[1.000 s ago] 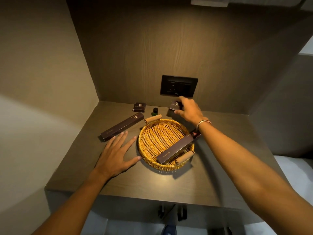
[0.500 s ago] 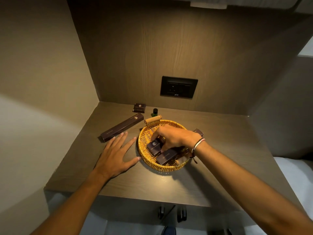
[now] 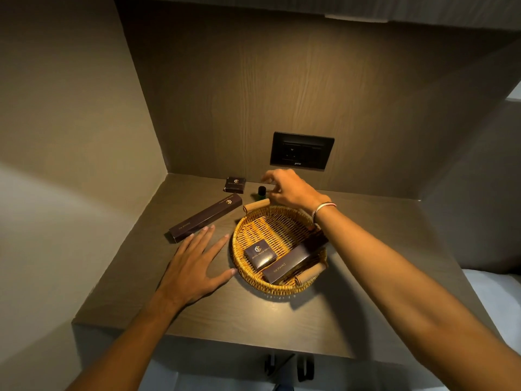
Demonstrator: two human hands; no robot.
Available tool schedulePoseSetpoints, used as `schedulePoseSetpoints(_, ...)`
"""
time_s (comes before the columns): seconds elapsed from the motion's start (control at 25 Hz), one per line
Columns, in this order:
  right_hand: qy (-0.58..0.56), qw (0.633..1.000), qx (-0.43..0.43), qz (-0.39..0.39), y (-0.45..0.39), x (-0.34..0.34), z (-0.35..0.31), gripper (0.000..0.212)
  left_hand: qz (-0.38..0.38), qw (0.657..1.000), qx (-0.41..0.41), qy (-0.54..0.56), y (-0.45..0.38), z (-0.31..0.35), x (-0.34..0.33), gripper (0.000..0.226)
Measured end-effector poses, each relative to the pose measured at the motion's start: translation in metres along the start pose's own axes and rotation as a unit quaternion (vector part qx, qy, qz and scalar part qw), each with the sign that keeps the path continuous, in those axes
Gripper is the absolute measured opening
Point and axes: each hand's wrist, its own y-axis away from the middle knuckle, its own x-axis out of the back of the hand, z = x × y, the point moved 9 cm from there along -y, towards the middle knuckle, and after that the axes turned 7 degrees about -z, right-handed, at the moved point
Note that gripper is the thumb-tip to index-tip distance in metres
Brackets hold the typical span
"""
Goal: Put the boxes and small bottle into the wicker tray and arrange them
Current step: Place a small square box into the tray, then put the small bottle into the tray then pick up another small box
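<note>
The right hand (image 3: 293, 190), fingers apart and empty, hovers at the small bottle (image 3: 261, 192) just behind the wicker tray (image 3: 248, 273). The left hand (image 3: 194, 263) lies flat, fingers spread, beside the tray. A clumsy pinch could topple the upright bottle.

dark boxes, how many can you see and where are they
4. A small square dark box and a long dark box lie in the round wicker tray; another long dark box and another small dark box sit on the shelf.
</note>
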Motion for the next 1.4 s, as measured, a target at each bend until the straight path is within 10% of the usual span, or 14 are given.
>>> schedulePoseSetpoints(0.72,0.027,0.995,-0.01,0.093,-0.003,0.047,0.019,0.029,0.007,1.0,0.0,0.005,0.002,0.001,0.004,0.086)
schedulePoseSetpoints(1.04,0.073,0.992,0.008,-0.103,0.047,0.01,0.036,0.022,0.003,1.0,0.0,0.004,0.0,0.001,0.003,0.088)
schedulePoseSetpoints(1.4,0.14,0.986,-0.007,-0.093,0.054,-0.006,0.054,0.024,0.0,1.0,0.001,0.007,0.0,-0.001,0.001,0.087)
